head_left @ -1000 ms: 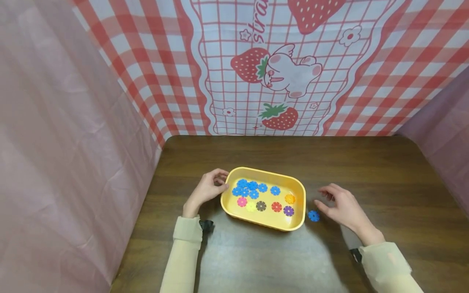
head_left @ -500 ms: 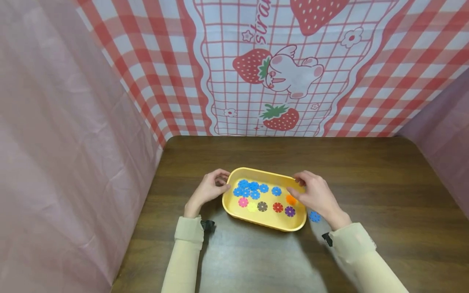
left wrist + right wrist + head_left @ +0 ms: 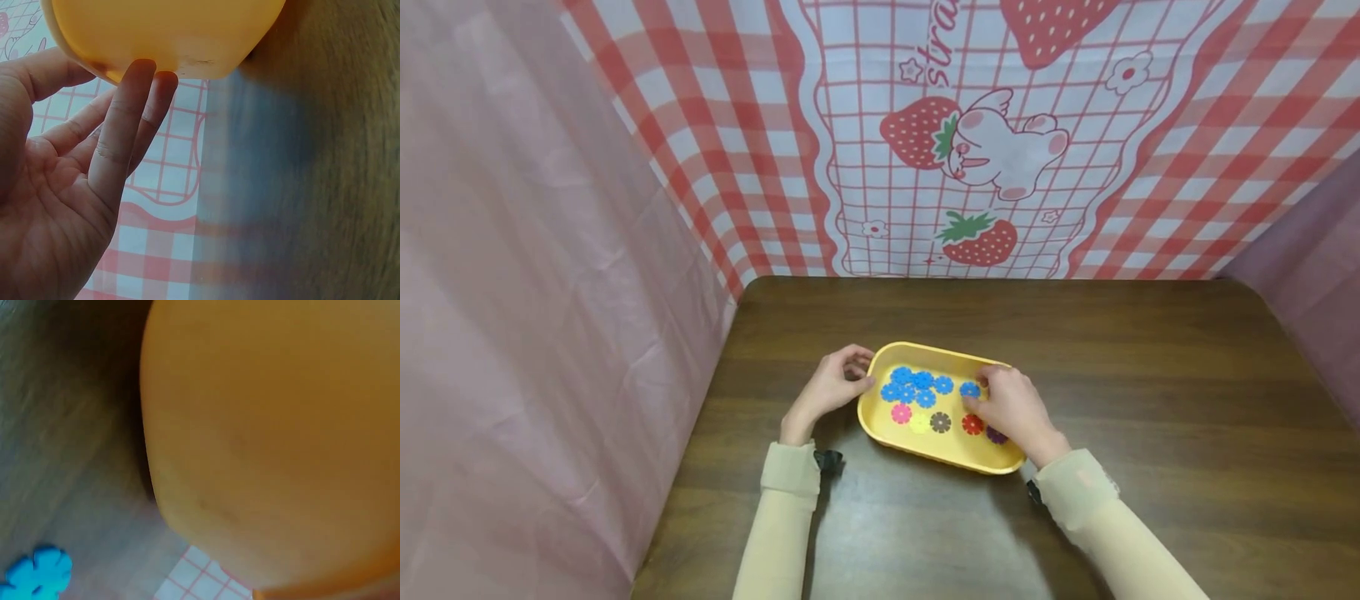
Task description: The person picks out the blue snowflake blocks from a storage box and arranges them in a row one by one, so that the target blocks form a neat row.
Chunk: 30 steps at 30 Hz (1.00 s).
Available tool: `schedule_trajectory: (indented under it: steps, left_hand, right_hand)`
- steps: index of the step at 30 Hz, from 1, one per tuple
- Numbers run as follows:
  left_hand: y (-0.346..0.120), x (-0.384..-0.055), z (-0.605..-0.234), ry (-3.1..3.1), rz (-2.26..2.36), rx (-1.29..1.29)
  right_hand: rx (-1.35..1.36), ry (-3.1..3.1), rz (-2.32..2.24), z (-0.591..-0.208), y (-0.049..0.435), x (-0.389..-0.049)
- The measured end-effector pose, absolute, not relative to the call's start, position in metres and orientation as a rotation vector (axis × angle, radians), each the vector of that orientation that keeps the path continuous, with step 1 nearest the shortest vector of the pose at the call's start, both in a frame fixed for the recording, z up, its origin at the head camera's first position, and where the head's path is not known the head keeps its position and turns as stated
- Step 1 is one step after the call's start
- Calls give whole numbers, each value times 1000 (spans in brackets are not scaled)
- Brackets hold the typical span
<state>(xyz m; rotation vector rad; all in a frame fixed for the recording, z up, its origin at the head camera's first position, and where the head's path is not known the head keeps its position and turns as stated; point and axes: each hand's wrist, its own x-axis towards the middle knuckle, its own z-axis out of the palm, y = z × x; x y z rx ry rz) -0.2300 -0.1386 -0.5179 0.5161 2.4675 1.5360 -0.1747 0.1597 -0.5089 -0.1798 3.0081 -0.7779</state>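
Observation:
A yellow plastic basin [image 3: 925, 450] stands on the table. My left hand [image 3: 829, 387] holds its left end, thumb at the rim and fingers [image 3: 119, 125] against the outer wall. Inside, toward the left, lies a cluster of blue snowflake discs [image 3: 910, 385]. In a row nearer me are pink [image 3: 901, 413], pale yellow [image 3: 920, 424], brown [image 3: 941, 422] and red [image 3: 973, 425] discs. My right hand [image 3: 1013, 410] reaches into the right end, with thumb and fingertips spread around a single blue disc [image 3: 970, 389]. It partly covers a purple disc [image 3: 997, 435] and hides the orange one.
One blue disc [image 3: 40, 575] lies on the table outside the basin's right end, hidden beneath the right arm in the head view. A checked strawberry cloth [image 3: 925, 208] hangs behind the wooden table [image 3: 1150, 375]. A pink curtain [image 3: 587, 375] hangs at left.
My right hand has moved left from beside the basin, over its right rim and down to the single blue disc. The left hand has stayed at the left end.

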Motion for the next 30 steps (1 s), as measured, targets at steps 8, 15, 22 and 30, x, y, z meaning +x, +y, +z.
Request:
schedule_trajectory:
  steps: [8, 15, 22, 30]
  left_hand:
    - [-140, -231, -521, 2465, 1554, 526]
    - [-139, -230, -518, 2460, 1555, 540]
    - [-138, -229, -516, 2460, 1541, 522]
    - [-139, -229, -518, 2474, 1530, 522]
  right_hand:
    - [-145, 3036, -685, -516, 150, -181]
    - [-143, 3032, -688, -522, 146, -183]
    - [-215, 2968, -745, -525, 145, -182]
    - [-249, 2910, -778, -530, 145, -185]
